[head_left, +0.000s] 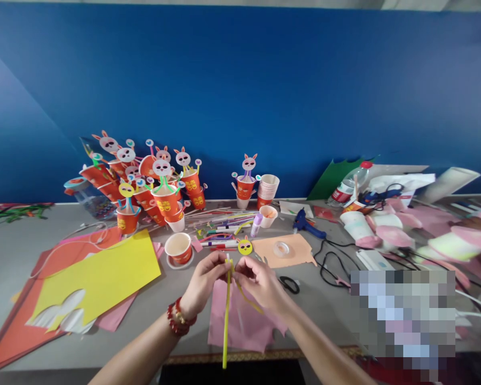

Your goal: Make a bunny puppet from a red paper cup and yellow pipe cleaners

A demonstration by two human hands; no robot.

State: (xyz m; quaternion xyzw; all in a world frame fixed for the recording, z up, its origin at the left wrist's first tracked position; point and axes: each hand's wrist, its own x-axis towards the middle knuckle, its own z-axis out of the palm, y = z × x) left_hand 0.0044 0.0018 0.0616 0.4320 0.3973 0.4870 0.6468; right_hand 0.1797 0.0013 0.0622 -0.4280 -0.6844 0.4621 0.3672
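Here at the near edge, the yellow stem hangs straight down over pink paper, and a second yellow length slants away to the right. Up at the top, centre, it's all fingertips: the left hand, red bracelet at the wrist, pinches the stem between thumb and fingers, and the right hand pinches it too, just beside; the exact contact is partly hidden.

Right of them lie black scissors; over on the left, a cut yellow sheet. Farther, a cup stands left, a yellow face lies centre, and tape sits on peach paper. Beyond, on the right, a blue glue gun! Far left, rabbit-topped cups crowd together; far centre, a cup stack before the blue wall.
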